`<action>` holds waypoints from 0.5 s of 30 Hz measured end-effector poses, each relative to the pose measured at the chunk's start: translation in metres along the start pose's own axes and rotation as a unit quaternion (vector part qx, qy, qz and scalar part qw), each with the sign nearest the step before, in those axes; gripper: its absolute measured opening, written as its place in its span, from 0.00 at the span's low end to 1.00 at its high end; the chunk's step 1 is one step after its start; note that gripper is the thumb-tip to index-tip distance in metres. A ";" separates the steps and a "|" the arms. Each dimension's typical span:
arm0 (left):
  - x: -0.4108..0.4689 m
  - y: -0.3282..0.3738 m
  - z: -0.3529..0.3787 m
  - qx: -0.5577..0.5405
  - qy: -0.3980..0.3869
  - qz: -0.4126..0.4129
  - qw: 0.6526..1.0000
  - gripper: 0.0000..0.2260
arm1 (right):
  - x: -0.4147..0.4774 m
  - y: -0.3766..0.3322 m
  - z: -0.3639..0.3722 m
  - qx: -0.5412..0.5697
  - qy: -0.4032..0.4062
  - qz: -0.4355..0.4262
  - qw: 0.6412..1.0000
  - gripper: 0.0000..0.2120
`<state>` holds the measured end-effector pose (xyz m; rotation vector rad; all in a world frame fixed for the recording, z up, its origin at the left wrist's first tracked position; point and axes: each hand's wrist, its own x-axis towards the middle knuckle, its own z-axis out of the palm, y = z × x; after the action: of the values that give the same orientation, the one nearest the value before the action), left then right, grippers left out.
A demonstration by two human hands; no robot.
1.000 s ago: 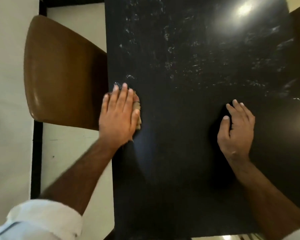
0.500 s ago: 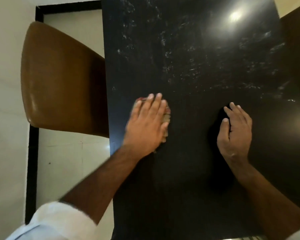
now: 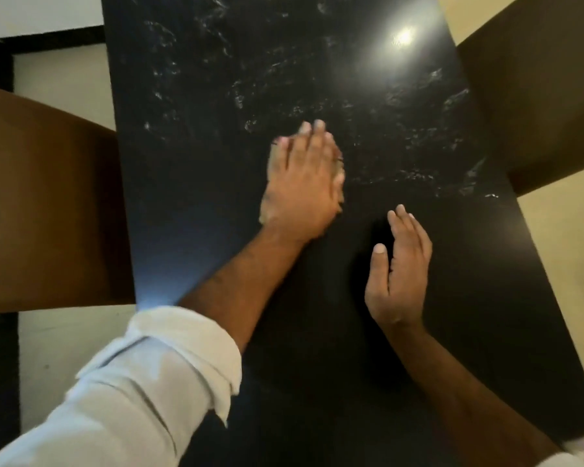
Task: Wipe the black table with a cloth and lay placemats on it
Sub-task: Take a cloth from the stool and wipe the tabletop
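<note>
The black table [image 3: 189, 156] fills the middle of the head view, with whitish smears across its far half and a lamp glare at the upper right. My left hand [image 3: 304, 187] lies flat near the table's centre, pressing a small beige cloth [image 3: 271, 170] against the surface; only the cloth's edges show around the fingers and palm. My right hand [image 3: 398, 274] rests on the table nearer to me and to the right, fingers together and straight, thumb apart, holding nothing. No placemats are in view.
A brown chair seat [image 3: 48, 210] sits against the table's left edge. Another brown chair [image 3: 533, 96] stands at the far right corner. Pale floor with a black border strip [image 3: 4, 365] shows on the left.
My left hand slid the cloth from the table's left edge rightward and away to the centre. The right hand stayed resting in place. The camera view shifted.
</note>
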<state>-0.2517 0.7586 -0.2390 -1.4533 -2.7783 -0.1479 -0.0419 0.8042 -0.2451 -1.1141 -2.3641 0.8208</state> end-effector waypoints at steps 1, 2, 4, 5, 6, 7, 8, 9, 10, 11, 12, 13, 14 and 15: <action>-0.012 0.018 0.002 -0.001 -0.009 0.031 0.999 0.33 | 0.000 0.002 0.000 0.003 0.004 -0.001 1.000 0.27; -0.029 0.027 0.003 0.003 -0.022 0.056 0.998 0.33 | 0.000 0.003 0.000 0.007 0.007 0.002 1.000 0.27; -0.072 0.025 0.005 0.005 -0.048 0.074 0.996 0.33 | 0.000 0.004 0.001 0.020 0.012 0.011 1.000 0.27; -0.091 0.016 0.004 0.003 -0.056 0.064 0.996 0.33 | 0.000 0.004 0.001 0.027 0.014 0.013 0.999 0.27; -0.105 0.003 0.002 0.001 -0.059 0.044 0.997 0.33 | 0.000 0.004 0.001 0.034 0.014 0.013 0.999 0.27; -0.113 -0.013 -0.001 0.004 -0.061 0.019 0.998 0.33 | 0.000 0.004 0.001 0.042 0.013 0.013 0.999 0.27; -0.113 -0.028 -0.003 0.014 -0.061 -0.006 0.998 0.32 | 0.001 0.004 0.001 0.050 0.013 0.013 0.999 0.27; -0.107 -0.042 -0.006 0.023 -0.060 -0.033 0.997 0.32 | 0.001 0.005 0.000 0.056 0.013 0.013 0.998 0.27; -0.095 -0.051 -0.008 0.028 -0.056 -0.061 0.996 0.32 | 0.000 0.006 0.000 0.061 0.014 0.012 0.998 0.27; -0.078 -0.056 -0.009 0.026 -0.048 -0.090 0.994 0.31 | 0.000 0.007 0.000 0.066 0.017 0.009 0.998 0.27; -0.058 -0.057 -0.010 0.024 -0.034 -0.115 0.993 0.31 | 0.000 0.006 0.001 0.073 0.020 0.008 0.997 0.28; -0.036 -0.052 -0.009 0.021 -0.021 -0.131 0.991 0.31 | 0.000 0.008 0.000 0.079 0.025 0.008 0.997 0.29; -0.014 -0.042 -0.008 0.020 -0.012 -0.137 0.990 0.31 | 0.000 0.009 0.000 0.086 0.030 0.009 0.996 0.30; 0.009 -0.029 -0.005 0.016 -0.009 -0.133 0.991 0.32 | 0.000 0.009 0.000 0.094 0.038 0.009 0.995 0.31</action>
<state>-0.2807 0.7488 -0.2364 -1.0755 -2.9627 -0.0883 -0.0370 0.8081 -0.2511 -1.0696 -2.1681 0.9681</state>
